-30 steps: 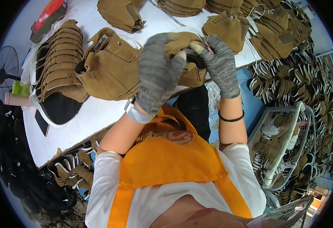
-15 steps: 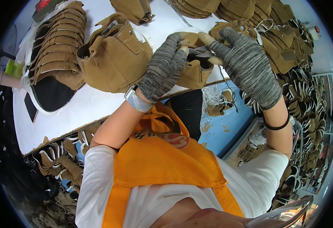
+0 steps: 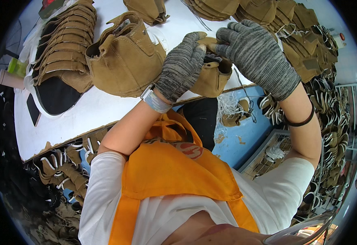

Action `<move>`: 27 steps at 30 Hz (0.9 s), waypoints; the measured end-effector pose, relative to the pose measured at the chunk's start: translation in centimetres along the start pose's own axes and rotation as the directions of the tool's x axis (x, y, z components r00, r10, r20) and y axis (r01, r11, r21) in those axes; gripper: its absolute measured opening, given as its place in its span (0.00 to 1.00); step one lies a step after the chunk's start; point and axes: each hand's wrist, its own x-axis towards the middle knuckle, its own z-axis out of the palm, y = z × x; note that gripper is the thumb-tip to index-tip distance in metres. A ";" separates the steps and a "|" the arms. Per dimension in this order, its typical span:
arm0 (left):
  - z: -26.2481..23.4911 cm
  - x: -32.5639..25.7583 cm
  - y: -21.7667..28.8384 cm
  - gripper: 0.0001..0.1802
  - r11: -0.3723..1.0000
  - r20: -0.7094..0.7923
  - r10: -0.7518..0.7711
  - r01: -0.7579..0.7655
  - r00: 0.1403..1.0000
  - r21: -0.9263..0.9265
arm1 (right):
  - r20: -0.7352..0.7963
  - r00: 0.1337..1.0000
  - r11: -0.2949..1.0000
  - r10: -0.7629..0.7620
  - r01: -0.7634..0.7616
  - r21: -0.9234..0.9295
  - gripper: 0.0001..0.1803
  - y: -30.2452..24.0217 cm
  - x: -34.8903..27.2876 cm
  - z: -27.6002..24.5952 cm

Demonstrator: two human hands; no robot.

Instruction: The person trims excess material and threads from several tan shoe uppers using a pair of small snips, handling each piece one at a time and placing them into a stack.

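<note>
Both my hands wear grey knit gloves with pale fingertips. A brown suede shoe upper (image 3: 212, 79) hangs over the table's near edge, with dark lining showing in its opening. On its left side my left hand (image 3: 182, 67) is closed, thumb and fingers gripping the upper's top edge. My right hand (image 3: 258, 57) comes in from the right, its fingers bent and pinching the same edge close to the left fingertips. Exactly what lies under the right fingertips is hidden by the glove. Left of my left hand stands a larger stack of nested brown uppers (image 3: 127, 63).
A long row of overlapped brown uppers (image 3: 66, 53) lies on the white table (image 3: 84, 116) at left. More stacked uppers (image 3: 305, 51) fill the back right. Below the edge are a blue surface (image 3: 237, 141) with clear plastic scraps and a wire basket (image 3: 268, 153).
My right hand has turned and closed in toward the left one, its back now facing up. Grey metal blades seen between the hands earlier no longer show. The view has shifted slightly.
</note>
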 end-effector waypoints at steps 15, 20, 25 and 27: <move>-0.5 0.1 0.4 0.23 0.969 0.049 -0.084 0.093 0.995 -0.228 | 0.039 0.997 0.986 0.066 -0.072 0.150 0.20 0.4 0.8 0.9; -0.7 -0.1 0.7 0.23 0.971 0.055 -0.068 0.079 0.996 -0.226 | 0.109 0.990 0.993 -0.087 0.077 0.095 0.18 1.2 0.6 1.5; -0.7 0.3 0.5 0.23 0.993 0.032 -0.051 0.054 0.998 -0.109 | 0.028 0.967 0.966 -0.255 0.256 -0.044 0.16 1.4 0.5 1.5; -0.7 0.3 0.3 0.22 0.992 0.034 -0.064 0.068 0.997 -0.110 | 0.014 0.966 0.966 -0.257 0.258 -0.019 0.17 1.4 0.6 1.6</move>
